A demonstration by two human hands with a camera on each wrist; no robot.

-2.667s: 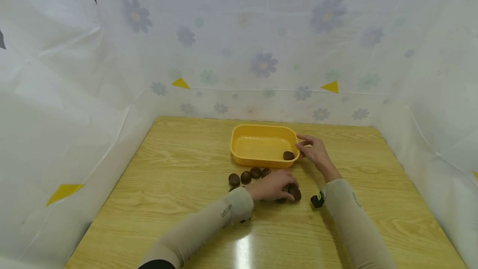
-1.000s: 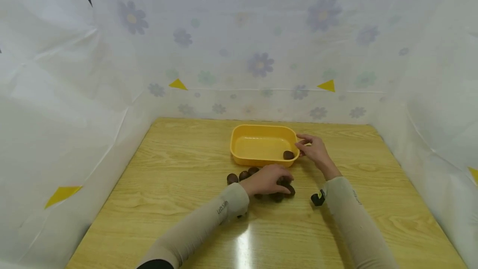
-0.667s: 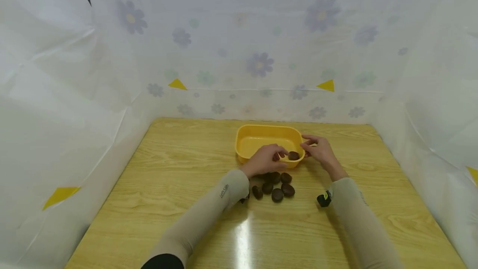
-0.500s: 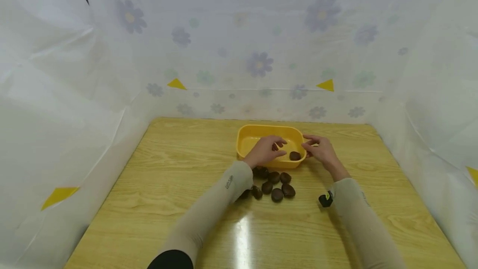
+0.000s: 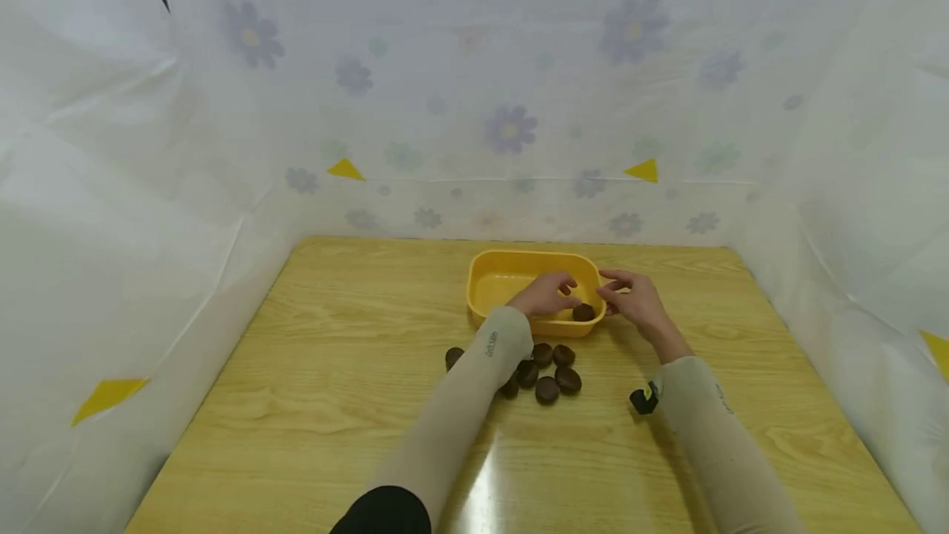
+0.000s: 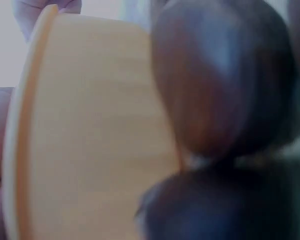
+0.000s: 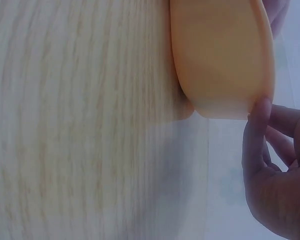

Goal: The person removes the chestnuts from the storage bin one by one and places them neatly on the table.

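Observation:
A yellow tray (image 5: 495, 290) stands at the middle back of the wooden table (image 5: 334, 402), with one brown chestnut (image 5: 583, 313) in its right end. My left hand (image 5: 549, 295) hovers over the tray's inside with its fingers curled down round a chestnut that they mostly hide. My right hand (image 5: 633, 299) pinches the tray's right rim; the right wrist view shows its fingers (image 7: 257, 130) on the tray's corner (image 7: 220, 55). Several chestnuts (image 5: 549, 369) lie in front of the tray. The blurred left wrist view shows two chestnuts (image 6: 225, 75) beside the tray's wall (image 6: 90, 130).
One chestnut (image 5: 453, 357) lies apart, left of my left sleeve. White flowered sheeting (image 5: 511, 130) walls the table on the back, left and right. A small black wrist camera (image 5: 641, 398) sits on my right forearm.
My left hand rose from the chestnut pile in front of the tray and moved back over the tray. The right hand stayed on the tray's right rim.

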